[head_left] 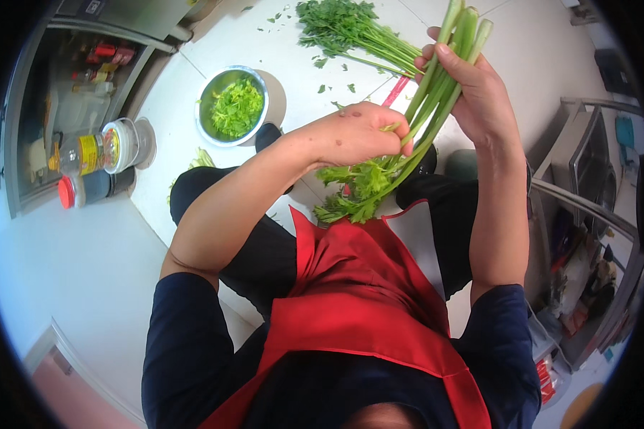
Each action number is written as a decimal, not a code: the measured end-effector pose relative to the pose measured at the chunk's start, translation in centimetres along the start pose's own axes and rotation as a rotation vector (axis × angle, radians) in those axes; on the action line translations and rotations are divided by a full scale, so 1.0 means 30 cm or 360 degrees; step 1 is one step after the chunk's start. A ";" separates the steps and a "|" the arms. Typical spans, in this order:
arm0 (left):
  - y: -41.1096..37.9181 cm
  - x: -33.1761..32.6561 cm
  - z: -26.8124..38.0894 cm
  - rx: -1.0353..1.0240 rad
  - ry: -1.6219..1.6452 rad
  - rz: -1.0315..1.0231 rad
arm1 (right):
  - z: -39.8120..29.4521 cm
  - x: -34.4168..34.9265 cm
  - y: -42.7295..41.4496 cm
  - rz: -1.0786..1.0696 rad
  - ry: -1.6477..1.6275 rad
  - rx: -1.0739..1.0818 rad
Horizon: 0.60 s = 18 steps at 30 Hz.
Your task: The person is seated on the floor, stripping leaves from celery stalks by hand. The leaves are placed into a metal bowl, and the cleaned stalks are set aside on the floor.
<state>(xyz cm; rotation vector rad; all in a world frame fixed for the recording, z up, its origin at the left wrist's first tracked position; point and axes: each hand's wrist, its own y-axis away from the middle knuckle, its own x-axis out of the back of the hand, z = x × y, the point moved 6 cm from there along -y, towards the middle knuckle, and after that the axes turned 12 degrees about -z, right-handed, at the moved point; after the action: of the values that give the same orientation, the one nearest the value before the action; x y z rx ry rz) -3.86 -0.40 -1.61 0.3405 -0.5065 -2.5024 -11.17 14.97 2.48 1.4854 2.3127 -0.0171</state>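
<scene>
Several green celery stalks [434, 102] are held in my right hand [475, 88], thumb across them, with their pale cut ends pointing up and their leaves hanging over my red apron [354, 279]. My left hand [367, 131] closes its fingers on one stalk of this bunch, lower down beside the leaves; a small pale green bit shows between thumb and finger. A metal bowl [198, 115] of torn leaves [238, 107] stands on the floor to the left. Another leafy bunch [349, 29] lies on the floor beyond my hands, a red strip [396, 91] near its stem ends.
Loose leaf bits [322, 63] lie scattered on the tiled floor [300, 86]. Bottles [88, 154] and a white lidded tub [119, 145] stand by a glass-fronted cabinet [75, 91] at left. A metal-framed rack [585, 201] with goods is at right.
</scene>
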 end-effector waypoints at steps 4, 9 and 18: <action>-0.005 -0.023 0.012 0.0022 0.0289 -0.0071 | -0.004 0.026 0.004 -0.0004 -0.0065 0.0014; 0.008 0.000 -0.022 0.0103 0.0535 -0.0146 | -0.017 0.092 0.004 0.0048 -0.0038 0.0036; 0.025 0.054 -0.028 0.0017 0.0275 -0.0098 | -0.050 0.217 0.027 0.0273 -0.0176 0.0238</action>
<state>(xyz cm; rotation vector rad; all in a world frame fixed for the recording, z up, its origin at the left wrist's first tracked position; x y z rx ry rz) -4.52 -2.14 -2.27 0.5790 -0.4460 -2.5009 -13.29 21.35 1.87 1.7068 2.1301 -0.2238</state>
